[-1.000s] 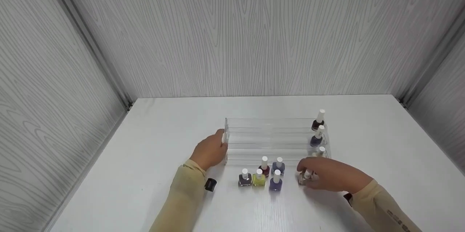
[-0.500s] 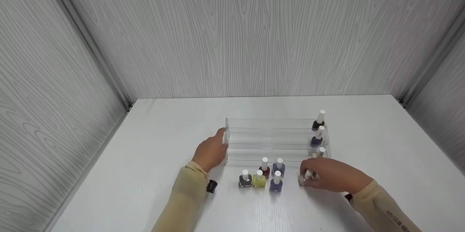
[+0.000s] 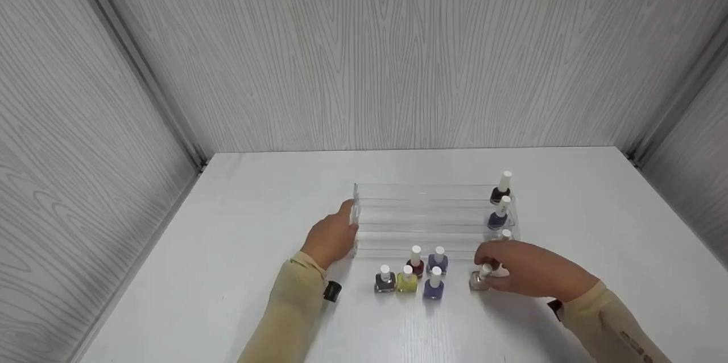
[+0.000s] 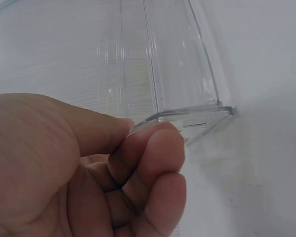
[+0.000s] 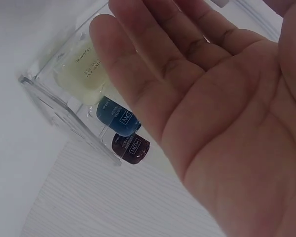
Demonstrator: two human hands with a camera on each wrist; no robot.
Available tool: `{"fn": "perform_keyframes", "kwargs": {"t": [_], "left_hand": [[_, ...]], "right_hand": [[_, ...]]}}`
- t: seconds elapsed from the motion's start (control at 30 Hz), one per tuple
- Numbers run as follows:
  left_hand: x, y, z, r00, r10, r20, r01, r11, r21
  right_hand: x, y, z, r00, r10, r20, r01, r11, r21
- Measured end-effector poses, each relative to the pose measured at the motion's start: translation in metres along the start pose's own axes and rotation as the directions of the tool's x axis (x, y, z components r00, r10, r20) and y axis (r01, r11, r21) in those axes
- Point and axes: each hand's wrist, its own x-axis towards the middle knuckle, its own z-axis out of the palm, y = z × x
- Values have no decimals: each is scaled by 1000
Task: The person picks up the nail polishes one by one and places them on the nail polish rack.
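Left hand (image 3: 330, 236): thumb and curled fingers pinch the end panel of the clear rack (image 3: 418, 232), confirmed in the left wrist view; the rack stands on the white table (image 3: 273, 198). In front of the rack, five white-capped bottles stand upright in a close group. From the left these are a dark grey bottle (image 3: 385, 281), a yellow bottle (image 3: 406, 283), a red bottle (image 3: 416, 268) set behind the yellow one, a violet bottle (image 3: 433, 290) and a grey-blue bottle (image 3: 438, 263) behind it. Farther right, apart from that group, a clear beige bottle (image 3: 478, 281) stands at the thumb and fingertips of the right hand (image 3: 532, 269); whether they grip it cannot be told, the fingers lying long in the right wrist view. At the rack's right end, a dark red bottle (image 3: 500, 195) occupies the rear level, a dark blue bottle (image 3: 497, 219) the next, and a pale bottle (image 5: 84, 74), partly hidden, the one nearest the hand
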Motion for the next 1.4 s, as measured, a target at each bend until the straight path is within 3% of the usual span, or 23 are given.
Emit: {"fn": "perform_keyframes", "kwargs": {"t": [0.4,0.8,1.4], "left_hand": [[0,-1,-4,1000,-8,17,9,1000,-22],[2,3,1,999,-8,44,9,1000,-22],[0,6,2,1000,-1,23,1,999,-33]], "right_hand": [[2,3,-2,1000,-4,-11,4,999,-51],[0,9,2,1000,3,-10,-3,1000,-7],[-2,11,3,997,70,-29,-71,997,-22]]}}
